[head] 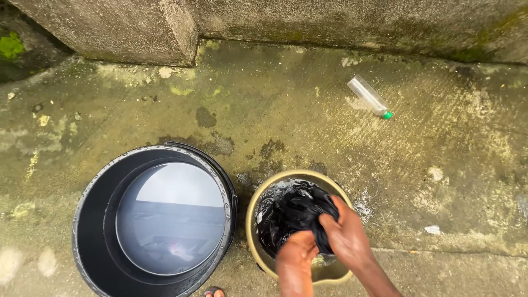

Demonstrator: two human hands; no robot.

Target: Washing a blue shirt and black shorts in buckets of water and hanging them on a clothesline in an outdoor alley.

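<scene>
A tan round basin point(254, 204) stands on the wet concrete at lower centre, holding dark soapy water. A soaked black cloth point(300, 212) is bunched up inside it. My left hand point(297, 252) grips the near end of the cloth over the basin. Just to its right, my right hand point(344, 234) is closed on the same cloth, fingers wrapped over the dark folds. Both forearms come in from the bottom edge.
A large black bucket point(91, 220) filled with clear water stands left of the basin, almost touching it. An empty clear plastic bottle point(368, 96) with a green cap lies farther back. A mossy concrete wall point(308, 22) runs along the top. Toes show at the bottom edge point(213, 292).
</scene>
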